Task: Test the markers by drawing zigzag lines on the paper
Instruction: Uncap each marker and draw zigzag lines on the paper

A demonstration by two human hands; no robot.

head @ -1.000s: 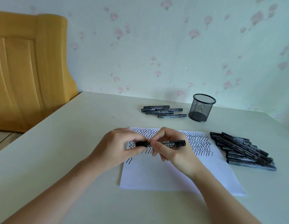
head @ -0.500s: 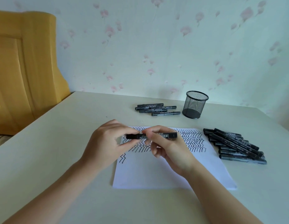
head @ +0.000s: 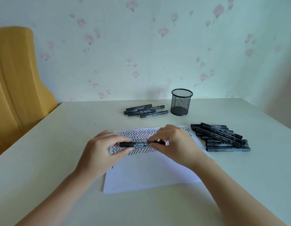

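Black plastic marker (head: 138,144), slim and round, lies level above the white paper sheet (head: 146,173), pinched at each end: the left hand (head: 100,152) curls round its left end, the right hand (head: 172,144) grips the other. Zigzag rows cover the sheet's far half. Four markers (head: 145,110) lie beside one black wire-mesh cup (head: 181,101); a heaped pile of markers (head: 221,137) sits right, its count unclear, on the pale table (head: 43,160).

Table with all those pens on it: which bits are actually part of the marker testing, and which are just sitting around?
Part of the job:
- marker held level by left hand and right hand
- paper with zigzag rows
- big pile of markers to the right
- small group of markers at the back

Just lying about:
- mesh pen cup
- yellow chair
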